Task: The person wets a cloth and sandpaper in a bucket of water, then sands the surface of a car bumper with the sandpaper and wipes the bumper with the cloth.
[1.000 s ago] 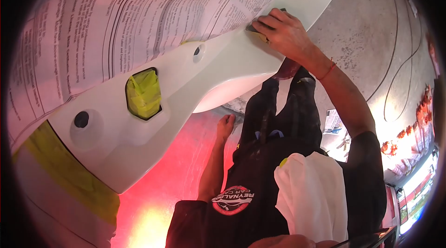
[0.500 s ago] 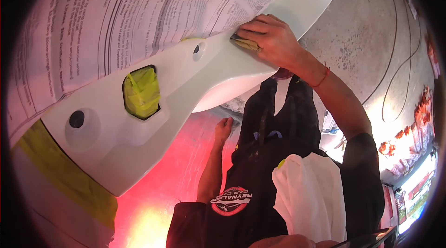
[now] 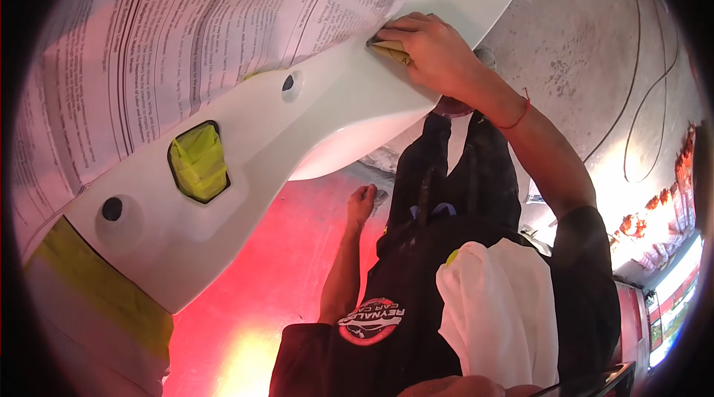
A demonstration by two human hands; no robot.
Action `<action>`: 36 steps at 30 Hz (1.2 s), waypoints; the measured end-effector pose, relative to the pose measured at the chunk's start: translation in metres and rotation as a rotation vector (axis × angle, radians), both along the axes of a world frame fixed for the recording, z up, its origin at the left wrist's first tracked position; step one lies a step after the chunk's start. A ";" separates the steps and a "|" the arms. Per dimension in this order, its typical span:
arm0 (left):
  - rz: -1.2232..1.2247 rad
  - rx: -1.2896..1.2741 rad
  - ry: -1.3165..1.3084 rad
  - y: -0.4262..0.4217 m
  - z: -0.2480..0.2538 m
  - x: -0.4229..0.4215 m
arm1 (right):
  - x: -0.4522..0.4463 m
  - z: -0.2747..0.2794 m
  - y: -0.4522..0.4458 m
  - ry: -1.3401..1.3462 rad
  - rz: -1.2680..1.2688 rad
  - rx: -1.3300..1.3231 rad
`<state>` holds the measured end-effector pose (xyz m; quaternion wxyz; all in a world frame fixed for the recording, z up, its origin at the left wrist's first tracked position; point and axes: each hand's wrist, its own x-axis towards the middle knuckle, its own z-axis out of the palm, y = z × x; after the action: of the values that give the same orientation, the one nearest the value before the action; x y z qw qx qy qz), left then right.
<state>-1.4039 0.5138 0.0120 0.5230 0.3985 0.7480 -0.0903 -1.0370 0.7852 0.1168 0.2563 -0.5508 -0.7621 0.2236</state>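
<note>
My right hand point(image 3: 439, 55) is closed on a folded piece of sandpaper point(image 3: 392, 52), tan with a dark edge, and presses it to the glossy white panel point(image 3: 327, 110). The panel looks like a car body part and slants across the upper view. Lower down, my left hand point(image 3: 361, 203) hangs away from the panel with its fingers curled; whatever they may hold is hidden. Left of my right hand, the panel has a recess filled with yellow-green masking material point(image 3: 199, 162) and two round holes. Printed paper point(image 3: 223, 32) covers the area along its upper edge.
Yellow-green masking point(image 3: 104, 285) runs along the panel's lower left end. A white cloth point(image 3: 498, 308) lies over my dark shirt. Cables point(image 3: 638, 62) trail across the concrete floor point(image 3: 558, 47) at right. Bright red light fills the area below the panel.
My right hand and the sandpaper have shifted slightly up and left in view, still on the panel. The whole view has moved a little, with the panel further left. My left hand hangs much as before.
</note>
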 end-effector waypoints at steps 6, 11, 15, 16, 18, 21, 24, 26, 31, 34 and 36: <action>0.011 0.016 0.000 0.007 0.004 0.010 | 0.008 0.003 -0.009 0.373 -0.052 -0.284; -0.026 0.049 -0.034 0.015 0.008 0.014 | -0.007 -0.008 -0.016 0.303 -0.065 -0.101; -0.005 0.059 -0.028 0.007 0.003 0.007 | -0.019 0.006 -0.017 0.391 -0.103 -0.123; 0.001 0.046 -0.029 0.005 0.001 0.004 | -0.022 0.011 -0.016 0.453 -0.041 -0.106; 0.008 0.030 -0.031 0.004 0.000 0.002 | -0.023 0.011 -0.015 0.515 0.021 -0.091; 0.011 0.007 -0.017 0.004 0.003 0.001 | -0.004 -0.006 -0.006 0.241 -0.016 0.019; -0.006 0.011 -0.021 0.008 0.004 0.005 | -0.003 -0.013 -0.006 0.154 -0.052 -0.022; -0.026 -0.018 0.000 0.020 0.014 0.018 | 0.000 -0.009 0.002 0.210 -0.056 -0.018; -0.054 0.005 -0.020 0.013 0.006 0.015 | -0.004 -0.011 -0.006 0.166 -0.103 0.020; -0.074 0.044 -0.026 0.016 0.005 0.022 | -0.013 0.006 -0.010 0.116 -0.109 0.014; -0.081 0.077 -0.023 0.017 0.010 0.027 | -0.024 0.036 -0.015 0.131 0.008 -0.057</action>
<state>-1.3773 0.5303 0.0224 0.5116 0.4494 0.7281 -0.0781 -1.0613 0.7706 0.1524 0.2890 -0.5391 -0.7392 0.2817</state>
